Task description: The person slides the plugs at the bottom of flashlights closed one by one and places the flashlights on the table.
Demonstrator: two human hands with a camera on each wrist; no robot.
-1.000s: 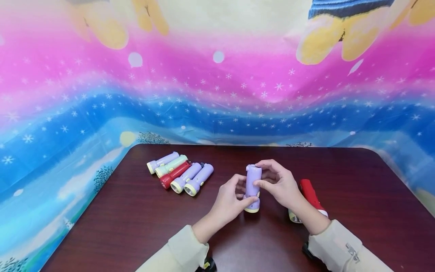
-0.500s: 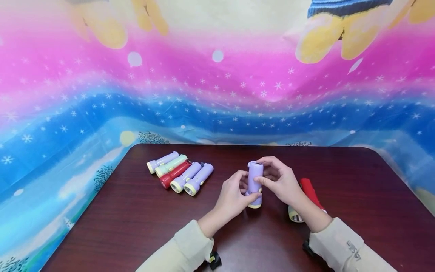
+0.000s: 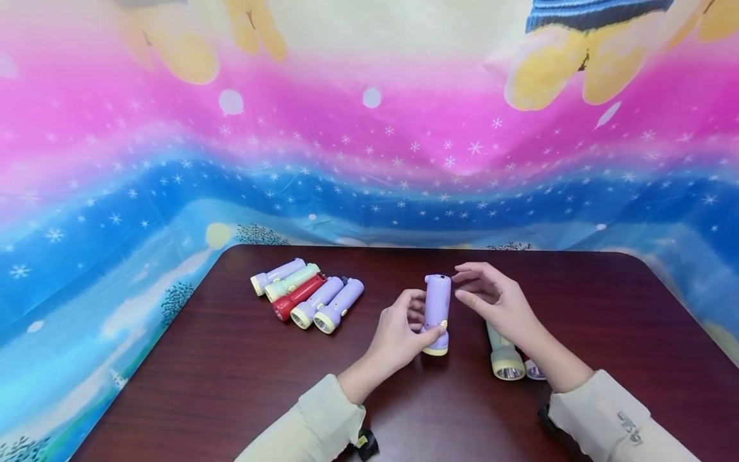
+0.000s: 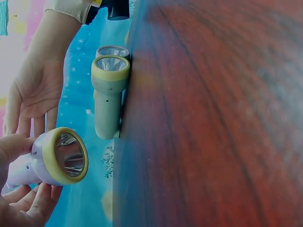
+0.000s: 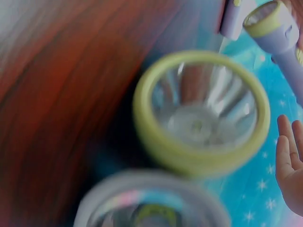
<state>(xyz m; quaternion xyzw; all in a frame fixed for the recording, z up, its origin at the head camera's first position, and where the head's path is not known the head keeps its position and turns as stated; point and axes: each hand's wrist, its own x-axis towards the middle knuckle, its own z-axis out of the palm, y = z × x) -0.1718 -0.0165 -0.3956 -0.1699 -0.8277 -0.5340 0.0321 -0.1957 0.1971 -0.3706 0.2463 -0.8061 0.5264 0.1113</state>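
Observation:
My left hand [image 3: 398, 337] grips a purple flashlight [image 3: 437, 305] by its head, thumb across the front. The flashlight stands nearly upright, its pale yellow lens ring facing down and its tail up. In the left wrist view the purple flashlight [image 4: 59, 158] is clear of the tabletop. To its right, my right hand [image 3: 502, 305] holds nothing, with fingers extended near the tail and a small gap between. Below the right forearm lie a pale green flashlight [image 3: 507, 359] and a white-rimmed one [image 3: 535, 370], which the arm mostly covers.
Several flashlights lie side by side at the table's back left: purple ones [image 3: 340, 306], a red one [image 3: 297, 297] and a mint green one [image 3: 291, 282]. The dark wooden table [image 3: 231, 385] ends at a patterned curtain [image 3: 369, 160].
My right hand has let go of the purple flashlight's tail and moved right, uncovering the pale green flashlight. The left hand has shifted slightly right and up with the purple flashlight.

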